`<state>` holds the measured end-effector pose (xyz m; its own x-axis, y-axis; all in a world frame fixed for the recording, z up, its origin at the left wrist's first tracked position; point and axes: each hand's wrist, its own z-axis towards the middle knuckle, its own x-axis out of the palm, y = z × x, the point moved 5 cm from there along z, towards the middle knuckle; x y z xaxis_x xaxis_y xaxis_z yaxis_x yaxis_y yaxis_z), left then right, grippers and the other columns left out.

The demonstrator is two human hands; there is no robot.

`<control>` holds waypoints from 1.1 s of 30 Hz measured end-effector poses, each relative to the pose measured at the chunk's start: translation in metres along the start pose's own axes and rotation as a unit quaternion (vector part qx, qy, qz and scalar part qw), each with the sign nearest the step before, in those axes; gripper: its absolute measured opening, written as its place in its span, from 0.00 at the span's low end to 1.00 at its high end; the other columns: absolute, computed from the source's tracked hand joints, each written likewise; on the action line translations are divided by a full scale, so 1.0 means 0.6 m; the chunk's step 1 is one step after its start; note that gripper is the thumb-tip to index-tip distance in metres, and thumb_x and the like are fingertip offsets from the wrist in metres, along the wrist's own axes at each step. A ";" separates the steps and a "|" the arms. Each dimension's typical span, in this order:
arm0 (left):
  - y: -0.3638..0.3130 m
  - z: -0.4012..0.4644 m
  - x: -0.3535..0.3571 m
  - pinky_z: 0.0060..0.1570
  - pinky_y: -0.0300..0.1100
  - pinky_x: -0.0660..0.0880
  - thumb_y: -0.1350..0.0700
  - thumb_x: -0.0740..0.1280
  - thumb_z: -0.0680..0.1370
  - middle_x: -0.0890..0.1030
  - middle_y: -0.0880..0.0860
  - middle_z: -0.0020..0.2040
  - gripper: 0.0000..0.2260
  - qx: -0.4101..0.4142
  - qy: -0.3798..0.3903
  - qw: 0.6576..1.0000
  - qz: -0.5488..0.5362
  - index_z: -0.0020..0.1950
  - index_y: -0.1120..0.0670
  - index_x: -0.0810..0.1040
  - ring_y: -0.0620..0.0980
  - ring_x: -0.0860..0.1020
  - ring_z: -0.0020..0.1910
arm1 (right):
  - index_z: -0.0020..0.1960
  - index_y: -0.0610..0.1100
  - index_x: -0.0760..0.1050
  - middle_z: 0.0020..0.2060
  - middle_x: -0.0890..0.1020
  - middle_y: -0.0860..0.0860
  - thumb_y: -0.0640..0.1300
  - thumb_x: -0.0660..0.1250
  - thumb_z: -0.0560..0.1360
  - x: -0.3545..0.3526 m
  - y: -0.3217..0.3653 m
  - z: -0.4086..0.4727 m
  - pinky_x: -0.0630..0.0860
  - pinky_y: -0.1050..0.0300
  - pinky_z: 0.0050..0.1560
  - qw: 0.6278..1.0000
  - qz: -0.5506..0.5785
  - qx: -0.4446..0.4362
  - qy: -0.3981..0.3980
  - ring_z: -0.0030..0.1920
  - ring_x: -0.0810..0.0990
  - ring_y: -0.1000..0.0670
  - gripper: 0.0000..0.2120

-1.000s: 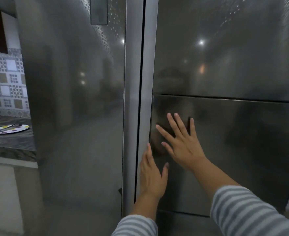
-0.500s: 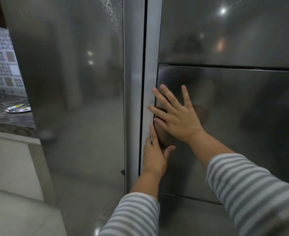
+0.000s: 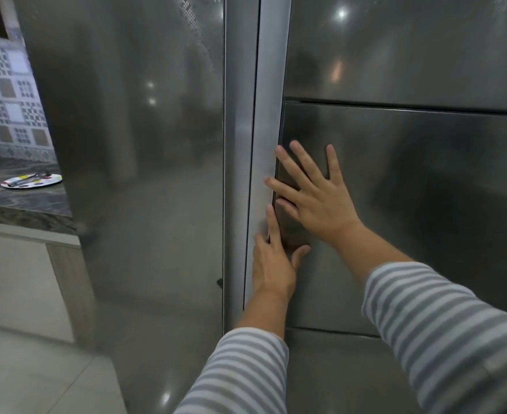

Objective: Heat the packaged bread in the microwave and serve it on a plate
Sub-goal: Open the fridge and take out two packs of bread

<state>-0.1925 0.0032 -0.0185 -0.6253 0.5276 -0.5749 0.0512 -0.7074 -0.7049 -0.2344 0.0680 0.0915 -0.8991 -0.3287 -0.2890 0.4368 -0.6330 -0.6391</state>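
Observation:
A tall stainless steel fridge fills the view, with a left door (image 3: 144, 174) and a right door holding an inset panel (image 3: 410, 204). My right hand (image 3: 315, 198) lies flat on the panel's left part, fingers straight and spread. My left hand (image 3: 273, 261) is just below it, its fingertips tucked at the panel's left edge and the thumb on the panel face. A colourful plate (image 3: 31, 181) with dark utensils lies on the counter at far left. No packaged bread or microwave is in view.
A dark marbled counter (image 3: 22, 204) with a patterned tile wall (image 3: 7, 100) behind it sits left of the fridge. Pale floor tiles (image 3: 22, 369) show at the lower left.
Both hands have slid left toward the panel's left edge. My left fingertips now sit in the gap at that edge. The view has shifted closer and lower.

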 end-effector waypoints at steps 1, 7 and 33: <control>-0.003 -0.012 -0.006 0.54 0.48 0.74 0.40 0.63 0.77 0.66 0.59 0.65 0.45 0.006 0.000 1.000 0.009 0.62 0.34 0.19 0.55 0.74 0.58 | 0.72 0.56 0.65 0.78 0.55 0.46 0.57 0.53 0.81 -0.012 0.001 -0.004 0.52 0.30 0.70 1.000 0.000 0.000 0.002 0.77 0.52 0.43 0.20; -0.032 -0.119 -0.058 0.47 0.43 0.73 0.50 0.63 0.80 0.67 0.57 0.60 0.42 0.060 0.019 0.998 -0.008 0.68 0.40 0.25 0.53 0.74 0.50 | 0.73 0.55 0.65 0.77 0.55 0.45 0.53 0.57 0.80 -0.123 0.017 -0.043 0.52 0.29 0.70 0.999 0.017 0.037 0.031 0.77 0.52 0.42 0.21; -0.302 -0.509 -0.119 0.73 0.59 0.36 0.32 0.65 0.68 0.25 0.50 0.73 0.56 0.235 0.064 0.970 0.016 0.74 0.52 0.27 0.51 0.29 0.74 | 0.78 0.51 0.53 0.77 0.52 0.42 0.60 0.56 0.78 -0.647 -0.077 -0.299 0.47 0.32 0.73 0.970 -0.083 0.183 0.136 0.77 0.51 0.39 0.32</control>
<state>0.0807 0.2373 0.0234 -0.5262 0.5353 -0.6607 -0.3104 -0.8443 -0.4368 0.0895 0.3503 0.1051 -0.9097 -0.0352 -0.4139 0.2216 -0.8839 -0.4118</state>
